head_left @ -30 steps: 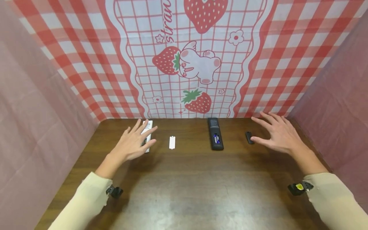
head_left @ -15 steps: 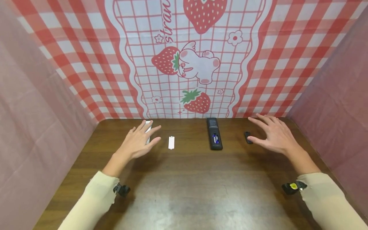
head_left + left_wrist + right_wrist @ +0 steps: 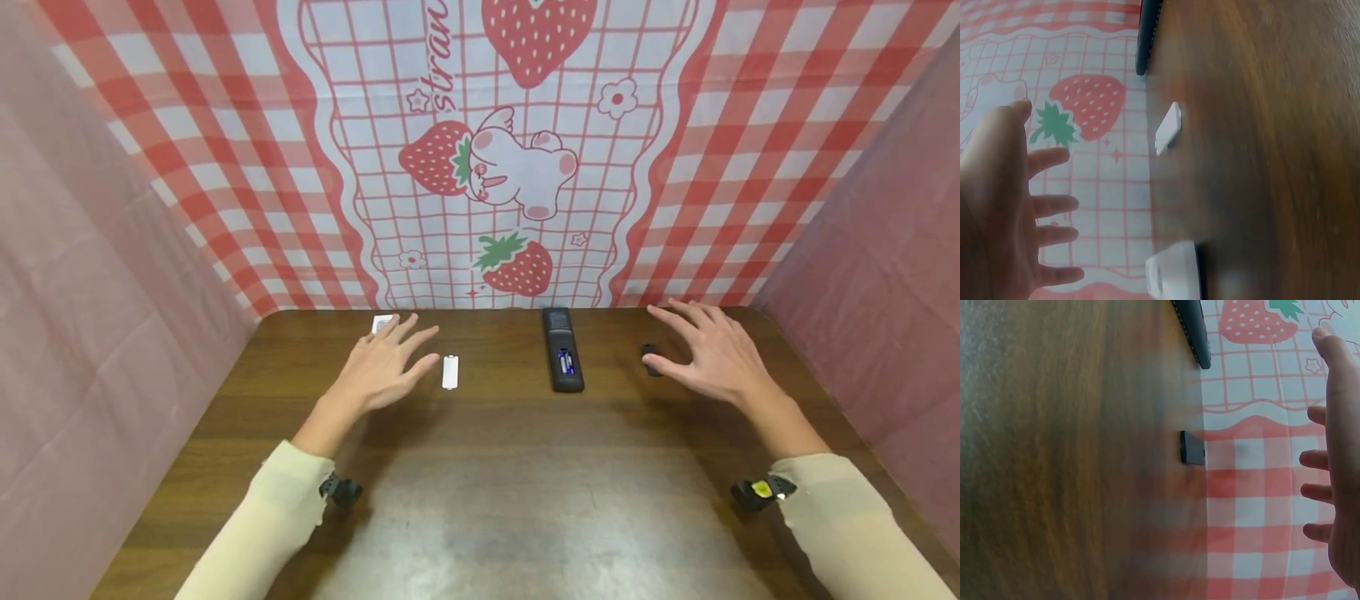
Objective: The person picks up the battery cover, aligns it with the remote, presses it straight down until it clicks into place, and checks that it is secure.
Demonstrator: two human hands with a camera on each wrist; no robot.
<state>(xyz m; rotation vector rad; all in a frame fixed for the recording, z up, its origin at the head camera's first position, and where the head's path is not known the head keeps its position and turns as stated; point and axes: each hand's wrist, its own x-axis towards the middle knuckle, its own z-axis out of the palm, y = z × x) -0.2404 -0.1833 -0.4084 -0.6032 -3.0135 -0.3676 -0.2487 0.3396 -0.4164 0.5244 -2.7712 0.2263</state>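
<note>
My left hand (image 3: 382,367) hovers over the table with fingers spread, covering most of a white remote control (image 3: 381,322). Just right of its thumb lies a small white battery cover (image 3: 450,372). The left wrist view shows the white remote (image 3: 1175,272) below that cover (image 3: 1169,128), both apart from the fingers. A black remote control (image 3: 561,350) lies back up in the middle, its compartment uncovered and blue batteries (image 3: 565,362) inside. Over at the right, my right hand (image 3: 708,354) is held in the air, thumb overlapping a small black battery cover (image 3: 651,362). Neither hand holds anything.
The brown wooden table (image 3: 480,483) reaches back to a strawberry-print checked cloth (image 3: 517,167). Pink fabric walls (image 3: 97,292) stand on both sides. Each wrist wears a strap with a small black camera (image 3: 345,492).
My left hand has moved right, from over the white remote's middle toward the white cover, hiding more of the remote. The right hand has shifted slightly left over the black cover.
</note>
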